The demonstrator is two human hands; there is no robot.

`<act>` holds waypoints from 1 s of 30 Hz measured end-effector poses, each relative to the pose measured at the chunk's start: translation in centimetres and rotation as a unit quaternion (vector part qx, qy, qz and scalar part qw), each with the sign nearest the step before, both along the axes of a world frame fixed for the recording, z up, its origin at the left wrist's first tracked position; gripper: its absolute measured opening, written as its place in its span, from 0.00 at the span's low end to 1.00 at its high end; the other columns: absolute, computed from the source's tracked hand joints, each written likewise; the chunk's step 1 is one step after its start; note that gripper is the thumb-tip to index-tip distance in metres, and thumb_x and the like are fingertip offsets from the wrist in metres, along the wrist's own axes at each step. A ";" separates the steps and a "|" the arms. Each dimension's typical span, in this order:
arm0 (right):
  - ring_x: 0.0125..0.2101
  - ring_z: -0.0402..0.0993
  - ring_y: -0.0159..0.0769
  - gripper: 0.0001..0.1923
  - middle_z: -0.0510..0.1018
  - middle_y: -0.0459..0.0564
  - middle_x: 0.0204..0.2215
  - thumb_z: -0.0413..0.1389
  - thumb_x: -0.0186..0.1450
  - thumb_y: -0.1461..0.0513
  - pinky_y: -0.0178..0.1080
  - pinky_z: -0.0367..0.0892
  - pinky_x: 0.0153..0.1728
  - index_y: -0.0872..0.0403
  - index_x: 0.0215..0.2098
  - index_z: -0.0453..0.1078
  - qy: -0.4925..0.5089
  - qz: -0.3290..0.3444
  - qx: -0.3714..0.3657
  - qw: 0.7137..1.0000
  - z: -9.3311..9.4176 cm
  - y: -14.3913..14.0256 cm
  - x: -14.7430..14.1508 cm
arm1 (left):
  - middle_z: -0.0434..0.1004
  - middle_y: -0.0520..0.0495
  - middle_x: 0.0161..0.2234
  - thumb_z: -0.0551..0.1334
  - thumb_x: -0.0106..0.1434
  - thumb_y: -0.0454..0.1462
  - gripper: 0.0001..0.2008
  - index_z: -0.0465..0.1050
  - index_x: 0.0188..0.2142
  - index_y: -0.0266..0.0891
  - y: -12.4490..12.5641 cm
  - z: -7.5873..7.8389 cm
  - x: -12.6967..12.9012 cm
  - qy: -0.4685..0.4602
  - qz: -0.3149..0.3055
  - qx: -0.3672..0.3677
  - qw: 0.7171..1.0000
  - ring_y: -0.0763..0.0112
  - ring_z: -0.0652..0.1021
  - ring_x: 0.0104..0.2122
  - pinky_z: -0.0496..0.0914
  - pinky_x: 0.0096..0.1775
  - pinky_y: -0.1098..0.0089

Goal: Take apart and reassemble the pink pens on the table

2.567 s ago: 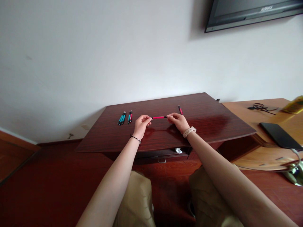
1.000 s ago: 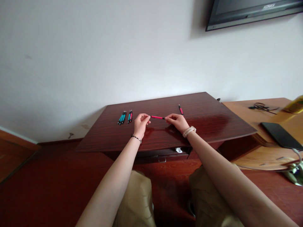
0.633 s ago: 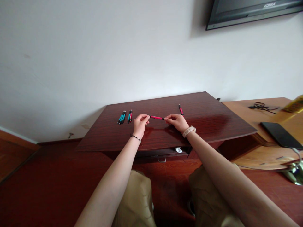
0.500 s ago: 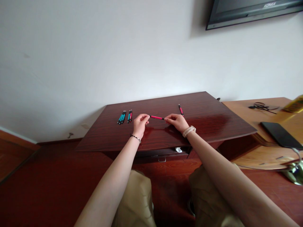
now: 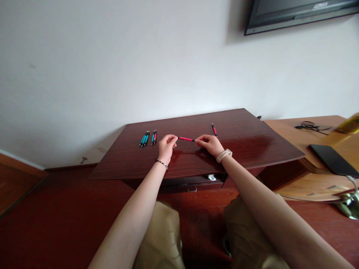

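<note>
A pink pen with black ends (image 5: 186, 139) is stretched sideways between my two hands, over the dark table. My left hand (image 5: 166, 146) pinches its left end, and my right hand (image 5: 209, 144) pinches the right end. Just beyond my right hand lies another pink and black pen (image 5: 214, 129), its near end close to my knuckles. To the left of my left hand, a group of teal and black pens (image 5: 144, 139) lies side by side. Between that group and my hand rests a pair, a teal pen (image 5: 153, 138) beside a pink pen (image 5: 155, 137).
A lighter wooden desk (image 5: 280, 129) adjoins on the right, with a black cable (image 5: 310, 126), a dark phone-like slab (image 5: 333, 158) and a blurred yellow object (image 5: 349, 125). Beneath the table is a drawer handle (image 5: 192, 189). A television (image 5: 303, 16) hangs on the wall.
Almost nothing differs. Both hands keep the same pinch on the pink pen, with only a very slight shift of my left hand to the right.
</note>
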State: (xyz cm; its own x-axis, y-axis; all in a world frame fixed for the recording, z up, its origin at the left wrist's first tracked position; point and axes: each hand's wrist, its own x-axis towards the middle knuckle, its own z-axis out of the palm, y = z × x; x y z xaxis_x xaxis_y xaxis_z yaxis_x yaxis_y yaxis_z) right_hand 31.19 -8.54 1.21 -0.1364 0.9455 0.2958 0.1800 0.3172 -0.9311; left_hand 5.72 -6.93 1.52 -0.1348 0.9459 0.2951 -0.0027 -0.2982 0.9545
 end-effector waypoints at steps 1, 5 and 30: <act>0.32 0.78 0.40 0.21 0.85 0.51 0.31 0.67 0.63 0.43 0.40 0.70 0.36 0.52 0.36 0.82 0.000 0.000 0.000 1.000 0.0 0.0 0.0 | 0.77 0.50 0.30 0.75 0.58 0.46 0.15 0.80 0.38 0.40 0.0 0.0 0.0 0.001 0.000 0.000 1.000 0.74 0.73 0.26 0.65 0.29 0.71; 0.33 0.78 0.41 0.21 0.85 0.51 0.32 0.67 0.64 0.43 0.41 0.70 0.37 0.52 0.36 0.82 0.000 0.000 -0.001 1.000 -0.1 0.0 0.1 | 0.76 0.51 0.28 0.74 0.58 0.46 0.14 0.81 0.37 0.40 0.1 -0.1 -0.1 0.003 -0.004 0.000 1.000 0.74 0.72 0.25 0.65 0.29 0.71; 0.35 0.79 0.42 0.20 0.85 0.51 0.33 0.67 0.63 0.44 0.42 0.72 0.39 0.51 0.37 0.82 0.017 0.002 0.001 1.000 -0.2 0.1 0.1 | 0.80 0.48 0.33 0.74 0.59 0.46 0.14 0.80 0.38 0.40 -0.2 0.3 0.3 0.008 0.005 0.019 1.000 0.74 0.73 0.25 0.67 0.29 0.70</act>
State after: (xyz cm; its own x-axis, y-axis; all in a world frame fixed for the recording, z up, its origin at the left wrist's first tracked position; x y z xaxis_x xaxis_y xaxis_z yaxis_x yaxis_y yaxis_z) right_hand 31.27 -8.41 1.03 -0.1305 0.9443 0.3020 0.1467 0.3196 -0.9361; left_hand 6.04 -7.16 1.77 -0.1395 0.9328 0.3322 0.0156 -0.3334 0.9427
